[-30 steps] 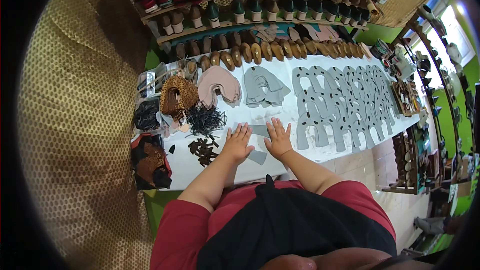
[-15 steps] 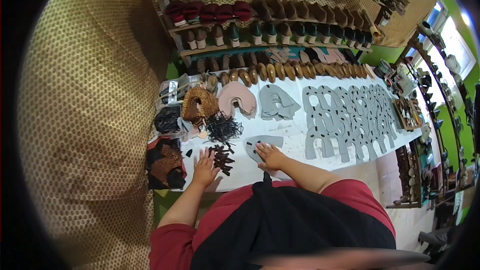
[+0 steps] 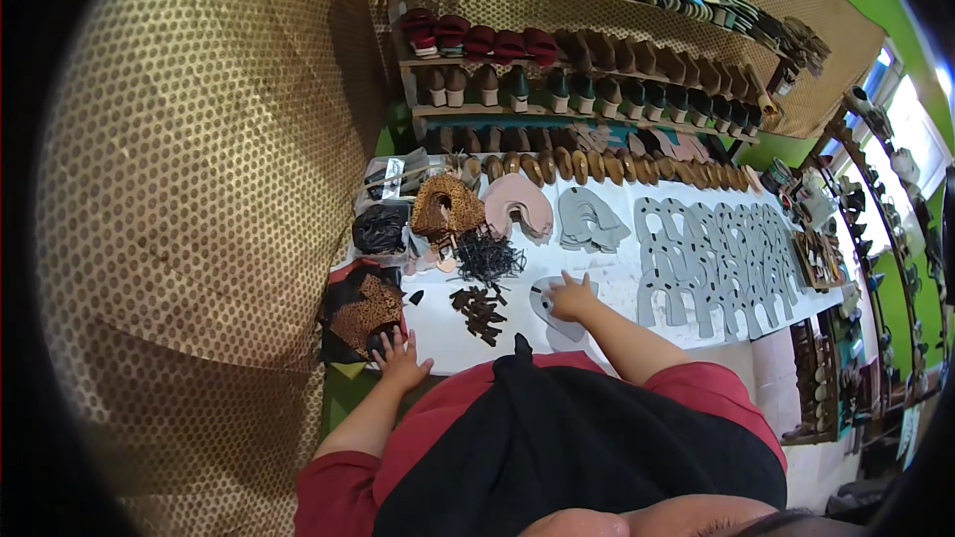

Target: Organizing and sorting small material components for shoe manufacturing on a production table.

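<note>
My left hand (image 3: 403, 362) rests at the table's front left edge with its fingers spread, holding nothing. Its fingertips are beside a heap of black and leopard-print material (image 3: 360, 313). My right hand (image 3: 571, 297) lies with fingers apart on a curved grey cut piece (image 3: 545, 310), covering part of it. Between my hands is a small pile of dark brown strips (image 3: 479, 314). A single small black piece (image 3: 416, 297) lies left of that pile. Behind the strips sits a tangle of thin black strips (image 3: 489, 257).
Rows of grey U-shaped pieces with small dark tabs (image 3: 711, 264) cover the table's right side. Farther back are stacks of grey pieces (image 3: 589, 219), pink pieces (image 3: 519, 205) and leopard-print pieces (image 3: 445, 209). Shelves of shoes (image 3: 587, 94) stand behind; a wooden tray (image 3: 818, 259) sits at right.
My left hand has moved left and nearer, away from the brown strips to the table edge by the leopard-print heap. My right hand stays on the grey piece. The whole view has shifted.
</note>
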Demonstrator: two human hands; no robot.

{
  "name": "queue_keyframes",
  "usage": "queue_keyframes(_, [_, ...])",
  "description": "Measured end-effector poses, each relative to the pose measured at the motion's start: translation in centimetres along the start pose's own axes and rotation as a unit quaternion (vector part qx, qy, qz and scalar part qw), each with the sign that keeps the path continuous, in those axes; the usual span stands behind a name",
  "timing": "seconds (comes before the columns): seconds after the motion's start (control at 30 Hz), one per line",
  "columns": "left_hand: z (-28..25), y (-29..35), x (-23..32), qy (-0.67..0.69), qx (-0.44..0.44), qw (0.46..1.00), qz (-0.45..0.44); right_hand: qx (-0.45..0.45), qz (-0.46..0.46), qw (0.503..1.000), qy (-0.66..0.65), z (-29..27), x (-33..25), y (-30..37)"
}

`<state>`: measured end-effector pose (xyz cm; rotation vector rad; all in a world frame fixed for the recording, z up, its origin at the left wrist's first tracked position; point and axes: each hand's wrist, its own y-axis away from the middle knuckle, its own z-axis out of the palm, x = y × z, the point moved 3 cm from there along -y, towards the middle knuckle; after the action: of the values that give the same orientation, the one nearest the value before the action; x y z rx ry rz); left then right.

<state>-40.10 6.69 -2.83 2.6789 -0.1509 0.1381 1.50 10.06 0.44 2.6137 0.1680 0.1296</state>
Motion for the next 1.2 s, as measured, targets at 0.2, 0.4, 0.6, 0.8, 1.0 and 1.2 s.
queue_keyframes(0.2, [0.4,-0.1,-0.2,-0.003,-0.017,1.0,-0.005,-0.163,-0.009,0.986,-0.03,0.4,-0.6,-0.4])
queue_keyframes(0.4, [-0.2,0.2,0.2,-0.001,-0.009,1.0,-0.016,-0.03,-0.106,0.993,-0.038,4.1,-1.4,-1.7])
queue_keyframes(0.6, [0.0,1.7,3.3,-0.047,0.059,0.992,-0.102,-0.036,-0.143,0.989,-0.008,1.5,0.1,-2.2])
queue_keyframes(0.8, [2.0,0.7,7.7,0.06,-0.03,0.985,-0.158,-0.259,-0.202,0.938,-0.114,0.3,2.9,-4.2])
queue_keyframes(1.0, [2.7,2.0,10.4,0.146,-0.105,0.96,-0.213,-0.07,-0.228,0.971,-0.007,3.7,4.0,-3.4])
queue_keyframes(1.2, [1.8,2.3,12.0,0.115,-0.078,0.966,-0.218,-0.112,-0.213,0.971,0.003,4.2,4.1,-5.3])
